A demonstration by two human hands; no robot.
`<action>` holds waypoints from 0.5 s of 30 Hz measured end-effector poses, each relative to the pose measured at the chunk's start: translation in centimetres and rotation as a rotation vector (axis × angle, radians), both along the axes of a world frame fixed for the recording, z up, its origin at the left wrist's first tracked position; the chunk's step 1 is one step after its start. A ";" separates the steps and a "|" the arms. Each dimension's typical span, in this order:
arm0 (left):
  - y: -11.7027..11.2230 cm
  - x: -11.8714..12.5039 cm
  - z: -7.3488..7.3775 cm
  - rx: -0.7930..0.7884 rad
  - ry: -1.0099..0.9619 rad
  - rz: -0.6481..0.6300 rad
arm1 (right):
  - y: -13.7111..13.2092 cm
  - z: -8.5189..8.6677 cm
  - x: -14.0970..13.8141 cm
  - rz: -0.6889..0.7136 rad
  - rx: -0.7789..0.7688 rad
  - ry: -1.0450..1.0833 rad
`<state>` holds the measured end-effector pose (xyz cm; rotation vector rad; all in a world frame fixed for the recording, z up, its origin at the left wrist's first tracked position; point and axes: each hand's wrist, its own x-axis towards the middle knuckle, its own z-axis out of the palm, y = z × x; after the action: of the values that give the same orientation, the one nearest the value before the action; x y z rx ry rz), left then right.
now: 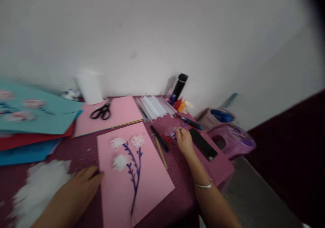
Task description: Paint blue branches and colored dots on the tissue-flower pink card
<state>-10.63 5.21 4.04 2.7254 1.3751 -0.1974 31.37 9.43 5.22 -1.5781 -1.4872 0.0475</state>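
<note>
A pink sheet (152, 173) lies in front of me, with a purple branching stem (137, 177) painted on it and fluffy white blossoms (121, 162) at the top. My left hand (81, 187) rests at the sheet's left edge, fingers stretched forward and slightly blurred. Beside it is a pile of white cotton-like material (42, 184). At the right, my right hand (184, 140) pinches a thin blue stick (186, 123), perhaps a paintbrush. Its lower end is over a small clear palette (170, 131) with red and purple paint; the fingers partly hide it.
Black scissors (103, 111) lie on more pink paper (122, 109). Clear glue sticks (154, 106), a black pen (159, 138), a pencil-like stick (161, 151), a cutter (193, 123), a phone (203, 144) and paint bottles (181, 106) surround the work. Coloured sheets (58, 119) are stacked left.
</note>
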 end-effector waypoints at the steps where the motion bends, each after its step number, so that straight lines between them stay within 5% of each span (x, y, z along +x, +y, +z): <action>1: -0.3 0.8 1.4 -0.025 0.040 0.021 | -0.1 0.0 0.0 0.008 0.007 0.032; 4: -0.5 2.5 4.3 -0.122 0.052 0.079 | -0.2 0.5 -0.2 -0.009 0.044 0.160; 6: -0.3 2.8 4.9 -0.127 0.038 0.099 | -0.3 1.4 -1.0 -0.043 0.049 0.341; 10: -0.5 2.4 4.1 -0.072 0.004 0.070 | 0.3 3.8 -5.6 0.084 0.039 0.526; 15: -0.5 2.1 2.9 -0.070 -0.039 0.061 | 3.0 4.8 -13.3 0.386 0.048 0.411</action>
<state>-8.54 4.68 6.93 2.6133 1.4106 -0.1841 18.04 12.46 10.02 -1.1378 -1.4242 0.5223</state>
